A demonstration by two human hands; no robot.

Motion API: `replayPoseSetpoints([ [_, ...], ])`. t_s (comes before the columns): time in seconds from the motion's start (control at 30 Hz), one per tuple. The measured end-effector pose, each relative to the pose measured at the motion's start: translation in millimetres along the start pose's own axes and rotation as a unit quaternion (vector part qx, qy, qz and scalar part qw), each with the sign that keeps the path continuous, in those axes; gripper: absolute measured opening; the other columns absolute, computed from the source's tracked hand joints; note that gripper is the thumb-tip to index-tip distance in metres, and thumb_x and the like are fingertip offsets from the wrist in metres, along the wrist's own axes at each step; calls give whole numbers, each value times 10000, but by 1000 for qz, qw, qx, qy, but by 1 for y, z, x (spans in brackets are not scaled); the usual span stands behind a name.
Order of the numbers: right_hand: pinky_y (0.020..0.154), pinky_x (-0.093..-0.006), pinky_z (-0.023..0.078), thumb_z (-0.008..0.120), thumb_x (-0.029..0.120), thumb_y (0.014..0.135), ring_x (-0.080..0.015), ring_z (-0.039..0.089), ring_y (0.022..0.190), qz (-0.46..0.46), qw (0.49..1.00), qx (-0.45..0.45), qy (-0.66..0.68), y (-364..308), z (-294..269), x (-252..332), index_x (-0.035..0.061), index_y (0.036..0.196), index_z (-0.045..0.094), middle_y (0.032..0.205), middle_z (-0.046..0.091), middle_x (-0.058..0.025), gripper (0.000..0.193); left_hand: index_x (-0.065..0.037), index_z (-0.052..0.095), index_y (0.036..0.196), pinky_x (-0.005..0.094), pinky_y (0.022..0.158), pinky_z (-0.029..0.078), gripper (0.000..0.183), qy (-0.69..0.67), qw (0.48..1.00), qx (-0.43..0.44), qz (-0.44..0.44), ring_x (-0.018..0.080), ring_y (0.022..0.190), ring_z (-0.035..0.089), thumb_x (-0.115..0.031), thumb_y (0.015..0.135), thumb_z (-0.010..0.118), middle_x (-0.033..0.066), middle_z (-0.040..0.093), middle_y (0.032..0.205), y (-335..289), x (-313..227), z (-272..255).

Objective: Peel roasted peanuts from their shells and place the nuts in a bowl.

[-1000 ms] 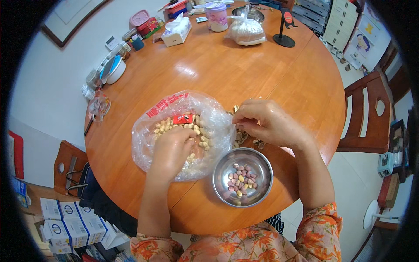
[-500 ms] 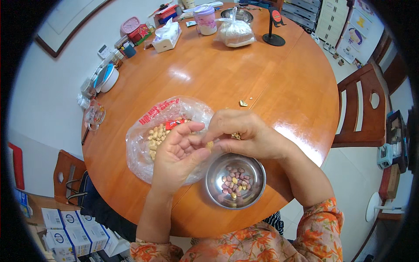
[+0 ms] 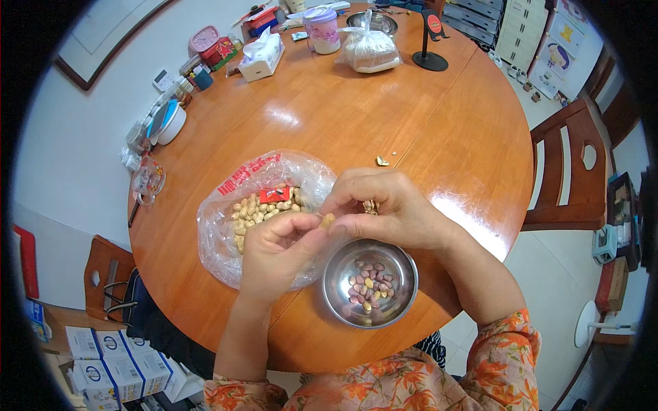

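Between the fingertips of both hands is a small tan peanut (image 3: 327,220), partly covered by the fingers. My left hand (image 3: 279,248) pinches it from the left, thumb and forefinger closed. From the right, the thumb and fingers of my right hand (image 3: 394,211) close on it too. Broken peanut shells (image 3: 371,207) show by the right hand's curled fingers; whether they lie in the palm or on the table I cannot tell. Below the hands stands a steel bowl (image 3: 410,294) with several shelled peanut kernels (image 3: 370,282). An opened clear plastic bag (image 3: 214,236) holds unshelled peanuts (image 3: 248,214) and a red packet (image 3: 275,194).
The round wooden table (image 3: 329,130) carries a shell piece (image 3: 382,161) beyond my right hand. Farther back stand a tissue box (image 3: 262,58), a lidded cup (image 3: 322,31), a tied plastic bag (image 3: 370,51) and a black phone stand (image 3: 430,61). A wooden chair (image 3: 569,171) is at the right.
My left hand's fingers have closed from a half-open curl onto the peanut, uncovering more of the bag's peanuts and the red packet. The right hand has barely moved.
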State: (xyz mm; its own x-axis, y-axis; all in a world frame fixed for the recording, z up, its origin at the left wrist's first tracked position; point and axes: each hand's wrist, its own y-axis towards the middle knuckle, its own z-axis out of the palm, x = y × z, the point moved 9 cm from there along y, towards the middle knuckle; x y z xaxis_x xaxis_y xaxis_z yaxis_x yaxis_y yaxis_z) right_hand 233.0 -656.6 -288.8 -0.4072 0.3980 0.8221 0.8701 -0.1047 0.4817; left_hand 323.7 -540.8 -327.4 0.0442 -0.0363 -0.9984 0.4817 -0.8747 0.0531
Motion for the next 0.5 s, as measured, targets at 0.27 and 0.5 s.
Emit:
replayPoseSetpoints([
  [0.27, 732, -307, 507, 727, 82, 853, -189, 653, 827, -10, 999, -28, 20, 0, 1, 0, 3, 984, 698, 908, 684, -95, 156, 22, 670, 1003, 218, 697, 515, 145, -30, 999, -20, 37, 85, 783, 629, -29, 884, 737, 40, 692, 904, -1, -2, 0],
  [0.5, 764, -321, 504, 698, 76, 869, -205, 662, 858, 8, 1000, -19, -6, 0, 2, -2, 10, 972, 704, 910, 689, -92, 122, 27, 667, 1017, 213, 725, 493, 158, 15, 998, -21, 65, 68, 843, 611, -12, 880, 736, 25, 665, 951, -2, -3, 2],
])
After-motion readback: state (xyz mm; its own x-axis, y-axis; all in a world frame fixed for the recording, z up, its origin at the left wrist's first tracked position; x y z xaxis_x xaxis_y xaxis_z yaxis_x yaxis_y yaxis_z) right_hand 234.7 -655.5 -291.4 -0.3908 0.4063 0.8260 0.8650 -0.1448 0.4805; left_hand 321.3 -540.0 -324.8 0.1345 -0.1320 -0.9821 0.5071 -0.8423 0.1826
